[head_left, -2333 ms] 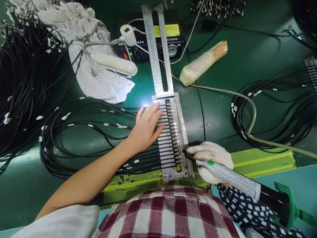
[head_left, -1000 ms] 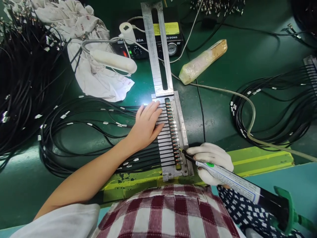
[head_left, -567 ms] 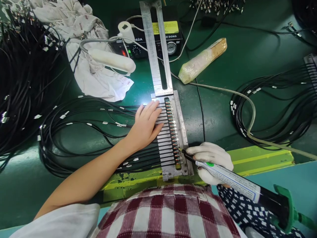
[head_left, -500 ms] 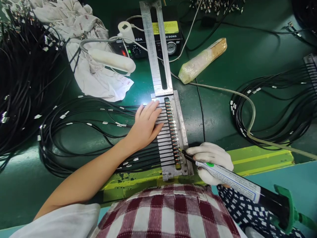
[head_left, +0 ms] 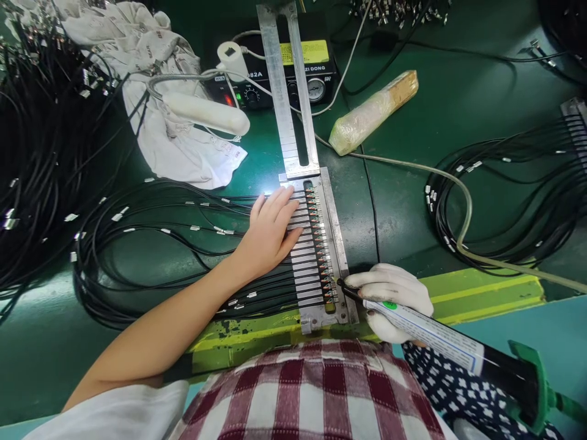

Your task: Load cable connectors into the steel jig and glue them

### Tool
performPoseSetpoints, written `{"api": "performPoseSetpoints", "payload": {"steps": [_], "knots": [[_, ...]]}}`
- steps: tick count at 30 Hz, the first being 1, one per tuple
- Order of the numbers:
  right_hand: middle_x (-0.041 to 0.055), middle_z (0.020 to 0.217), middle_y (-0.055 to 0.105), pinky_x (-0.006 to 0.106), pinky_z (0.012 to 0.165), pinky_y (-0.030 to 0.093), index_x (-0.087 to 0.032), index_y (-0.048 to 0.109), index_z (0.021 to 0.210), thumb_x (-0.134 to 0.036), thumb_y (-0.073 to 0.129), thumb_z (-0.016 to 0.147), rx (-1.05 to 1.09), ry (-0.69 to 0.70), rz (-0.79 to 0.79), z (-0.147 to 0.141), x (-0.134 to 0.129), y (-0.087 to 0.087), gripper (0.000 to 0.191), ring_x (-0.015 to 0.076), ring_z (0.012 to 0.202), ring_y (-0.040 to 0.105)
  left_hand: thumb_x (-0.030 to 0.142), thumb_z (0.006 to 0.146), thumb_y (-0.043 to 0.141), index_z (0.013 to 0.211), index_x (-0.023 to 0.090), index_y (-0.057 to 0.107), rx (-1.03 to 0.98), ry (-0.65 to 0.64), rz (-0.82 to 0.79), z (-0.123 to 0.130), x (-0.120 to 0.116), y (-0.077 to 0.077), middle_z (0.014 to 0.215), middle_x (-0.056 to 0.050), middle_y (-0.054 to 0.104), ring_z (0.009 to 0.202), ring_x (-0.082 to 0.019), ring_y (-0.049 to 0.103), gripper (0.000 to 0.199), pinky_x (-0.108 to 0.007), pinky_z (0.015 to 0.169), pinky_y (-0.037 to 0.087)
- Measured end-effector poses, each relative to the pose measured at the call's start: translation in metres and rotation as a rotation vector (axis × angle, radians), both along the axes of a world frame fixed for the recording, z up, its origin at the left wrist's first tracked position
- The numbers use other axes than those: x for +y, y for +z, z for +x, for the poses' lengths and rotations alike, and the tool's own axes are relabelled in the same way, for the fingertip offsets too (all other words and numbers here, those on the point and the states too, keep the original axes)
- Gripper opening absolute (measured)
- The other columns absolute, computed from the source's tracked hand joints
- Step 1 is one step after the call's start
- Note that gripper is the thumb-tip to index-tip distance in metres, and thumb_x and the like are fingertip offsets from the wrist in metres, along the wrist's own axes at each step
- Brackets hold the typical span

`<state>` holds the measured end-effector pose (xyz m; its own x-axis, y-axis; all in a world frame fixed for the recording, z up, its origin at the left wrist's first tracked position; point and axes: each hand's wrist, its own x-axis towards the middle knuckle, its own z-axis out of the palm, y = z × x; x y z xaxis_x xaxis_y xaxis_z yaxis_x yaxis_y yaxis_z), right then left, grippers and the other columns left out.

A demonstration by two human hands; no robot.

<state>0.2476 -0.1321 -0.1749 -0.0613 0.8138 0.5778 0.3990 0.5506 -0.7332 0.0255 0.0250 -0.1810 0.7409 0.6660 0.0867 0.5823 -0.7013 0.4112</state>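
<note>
My bare left hand (head_left: pixel 271 231) lies flat, fingers stretched out, over the upper left part of a metal fixture (head_left: pixel 339 244). Black cables (head_left: pixel 183 252) run in from the left and sit side by side in its slots. Their small connectors (head_left: pixel 318 229) form a row along the fixture's right part. In a white glove with bare-looking dark marks, my right hand (head_left: pixel 394 299) grips a black dispensing syringe (head_left: pixel 440 339) with a white label and green end. The syringe's tip is at the fixture's right edge, close to the lower connectors.
Behind the fixture stands a black dispenser controller (head_left: pixel 261 95) with a gauge, partly covered by a raised slotted metal plate (head_left: pixel 275 79). A wrapped block (head_left: pixel 373 113) lies to its right. White cloth (head_left: pixel 183 146), a dark cable pile (head_left: pixel 41 153) and another cable coil (head_left: pixel 440 208) flank the workspace.
The syringe tip has drawn back slightly to the right from the lower connectors. My left hand keeps its place on the fixture.
</note>
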Motion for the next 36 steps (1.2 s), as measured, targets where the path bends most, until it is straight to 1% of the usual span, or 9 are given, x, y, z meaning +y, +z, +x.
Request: {"api": "performPoseSetpoints", "payload": {"steps": [6,14,18,24,29,36], "knots": [[0.0099,0.092,0.077,0.032,0.056,0.055,-0.017,0.067,0.093,-0.019,0.064,0.075,-0.004,0.002,0.0,0.0,0.0012,0.0018,0.018,0.0216,0.073,0.075,0.031,0.099,0.042,0.136,0.017,0.041,-0.005,-0.002,0.001,-0.0003,0.0,0.0001,0.156,-0.019,0.036,0.148,-0.03,0.028,0.04,-0.056,0.12,0.018],[0.0106,0.091,0.077,0.031,0.057,0.055,-0.016,0.067,0.091,-0.019,0.065,0.073,0.008,0.005,0.003,0.0006,0.0006,-0.0014,0.019,0.0215,0.073,0.075,0.031,0.099,0.041,0.137,0.017,0.041,-0.01,-0.004,0.002,-0.0004,0.0,-0.0001,0.156,-0.019,0.035,0.147,-0.03,0.028,0.04,-0.057,0.12,0.018],[0.0111,0.091,0.077,0.032,0.056,0.055,-0.015,0.067,0.094,-0.018,0.063,0.073,0.007,0.014,0.008,0.0005,0.0021,0.0011,0.021,0.0219,0.074,0.075,0.03,0.099,0.042,0.136,0.017,0.041,-0.012,-0.003,0.005,-0.0004,0.0002,0.0,0.156,-0.019,0.036,0.147,-0.03,0.029,0.04,-0.057,0.12,0.018],[0.0116,0.088,0.077,0.031,0.056,0.055,-0.015,0.067,0.093,-0.018,0.061,0.075,0.01,0.016,0.009,-0.0004,0.0051,0.0068,0.019,0.022,0.072,0.075,0.03,0.099,0.042,0.137,0.017,0.041,-0.002,0.0,-0.001,-0.0001,0.0003,0.0005,0.156,-0.018,0.036,0.147,-0.03,0.029,0.04,-0.057,0.12,0.018],[0.0122,0.089,0.077,0.031,0.057,0.055,-0.015,0.067,0.093,-0.017,0.062,0.075,-0.002,0.001,-0.006,-0.0005,0.0049,0.0076,0.018,0.0222,0.073,0.076,0.03,0.099,0.042,0.137,0.016,0.041,-0.005,0.004,-0.008,0.0001,0.0,0.0006,0.156,-0.018,0.036,0.148,-0.03,0.028,0.04,-0.056,0.121,0.017],[0.0116,0.089,0.078,0.032,0.057,0.056,-0.017,0.066,0.094,-0.018,0.061,0.077,-0.019,-0.003,-0.012,0.0,0.0071,0.0057,0.018,0.0238,0.074,0.076,0.03,0.098,0.042,0.138,0.018,0.04,-0.014,0.003,-0.019,-0.0006,-0.0001,-0.0004,0.157,-0.017,0.035,0.148,-0.03,0.026,0.041,-0.056,0.121,0.016]]}}
